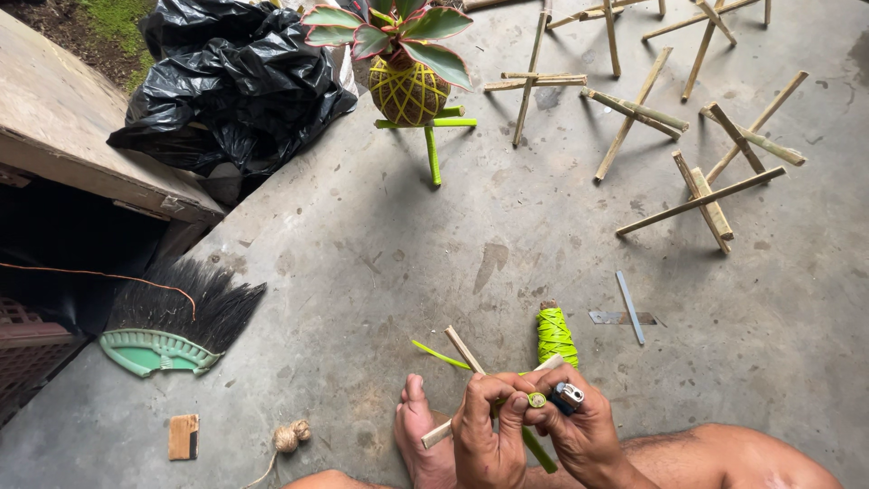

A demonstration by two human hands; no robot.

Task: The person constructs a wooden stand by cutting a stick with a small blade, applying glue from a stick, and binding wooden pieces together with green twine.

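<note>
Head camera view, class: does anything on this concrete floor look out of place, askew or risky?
Two bare blades lie loose on the floor just past the spool of green cord, near the foot. The right hand holds a lighter close to the sticks gripped by the left hand. Nothing looks spilled or broken.

Bare concrete floor (pixel 380 272) ahead open; spool (pixel 556 335), blades (pixel 625 312), stick stands (pixel 697 195) crowd right.
</note>
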